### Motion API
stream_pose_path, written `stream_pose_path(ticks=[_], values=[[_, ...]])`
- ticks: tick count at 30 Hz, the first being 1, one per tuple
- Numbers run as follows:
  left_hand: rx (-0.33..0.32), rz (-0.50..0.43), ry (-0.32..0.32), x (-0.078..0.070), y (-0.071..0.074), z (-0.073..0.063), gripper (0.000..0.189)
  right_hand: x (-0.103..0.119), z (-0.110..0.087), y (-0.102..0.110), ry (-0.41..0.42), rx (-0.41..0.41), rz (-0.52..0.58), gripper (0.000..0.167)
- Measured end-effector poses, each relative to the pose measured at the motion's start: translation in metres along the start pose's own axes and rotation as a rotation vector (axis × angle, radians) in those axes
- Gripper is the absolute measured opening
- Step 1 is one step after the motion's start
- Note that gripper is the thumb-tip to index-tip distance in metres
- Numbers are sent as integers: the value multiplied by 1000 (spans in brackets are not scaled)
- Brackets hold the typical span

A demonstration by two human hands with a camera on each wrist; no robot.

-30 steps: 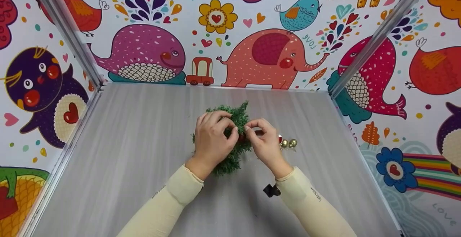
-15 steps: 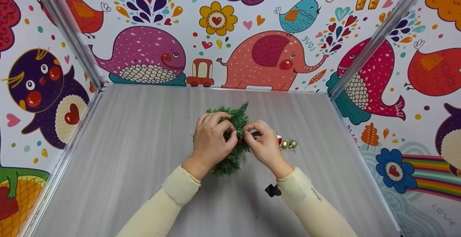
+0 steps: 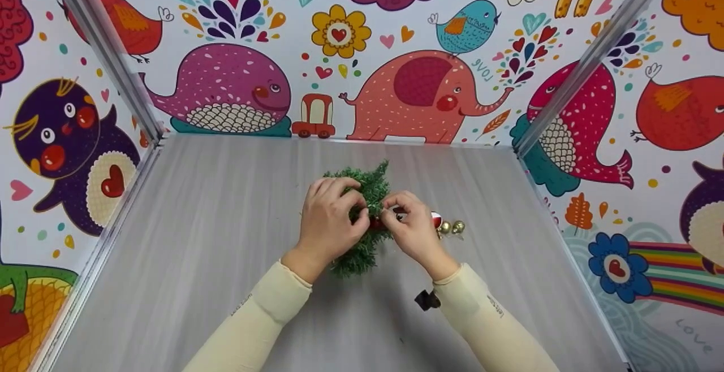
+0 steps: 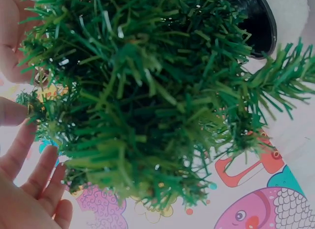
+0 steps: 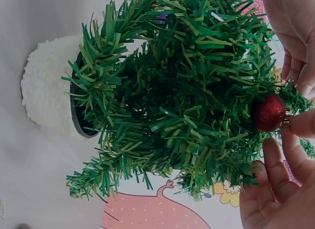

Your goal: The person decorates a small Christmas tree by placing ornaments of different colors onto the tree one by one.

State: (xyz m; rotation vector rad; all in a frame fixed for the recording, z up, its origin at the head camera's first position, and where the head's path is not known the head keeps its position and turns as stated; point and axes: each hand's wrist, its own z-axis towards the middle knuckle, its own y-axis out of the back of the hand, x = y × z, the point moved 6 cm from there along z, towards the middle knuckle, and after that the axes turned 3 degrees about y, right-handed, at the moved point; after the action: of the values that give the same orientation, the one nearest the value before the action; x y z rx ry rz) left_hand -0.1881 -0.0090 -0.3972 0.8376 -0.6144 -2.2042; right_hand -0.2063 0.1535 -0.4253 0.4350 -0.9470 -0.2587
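Note:
A small artificial Christmas tree (image 3: 370, 253) stands in front of me; the right wrist view shows its white fluffy pot (image 5: 51, 83) with a black rim. High among its green branches sits a red glitter ball ornament (image 5: 269, 112). My right hand (image 3: 414, 225) pinches the top of this ball between thumb and index finger. On the tree's other side, my left hand (image 3: 331, 219) has its thumb and index finger together at a branch tip (image 4: 32, 111) and appears to pinch it. The other left fingers spread loosely. Foliage and fingers hide the exact contact.
Right of the tree, partly behind my right hand, lie gold ball ornaments (image 3: 458, 226) and a red-and-white ornament (image 3: 436, 220). The grey table (image 3: 226, 202) meets cartoon-printed walls (image 3: 339, 78) at the back and sides. A black device (image 3: 427, 299) hangs beneath my right wrist.
Both hands stay at the tree with only small shifts. My left hand and forearm have moved slightly left, while the right fingers remain pinched close to the red ball.

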Motion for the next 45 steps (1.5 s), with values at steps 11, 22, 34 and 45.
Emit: stream_pose_path(ticks=[11,22,34,45], values=[[17,6,13,1,1,-2,13,2,-1,2,5,-1,13,11],[40,29,-12,4,-2,-17,51,-18,-8,5,44,-5,-20,14],[156,179,46,13,-16,-59,115,-41,-38,24,146,5,-164,41],[183,227,56,17,-22,-66,115,-91,-79,49,52,-2,-304,48]])
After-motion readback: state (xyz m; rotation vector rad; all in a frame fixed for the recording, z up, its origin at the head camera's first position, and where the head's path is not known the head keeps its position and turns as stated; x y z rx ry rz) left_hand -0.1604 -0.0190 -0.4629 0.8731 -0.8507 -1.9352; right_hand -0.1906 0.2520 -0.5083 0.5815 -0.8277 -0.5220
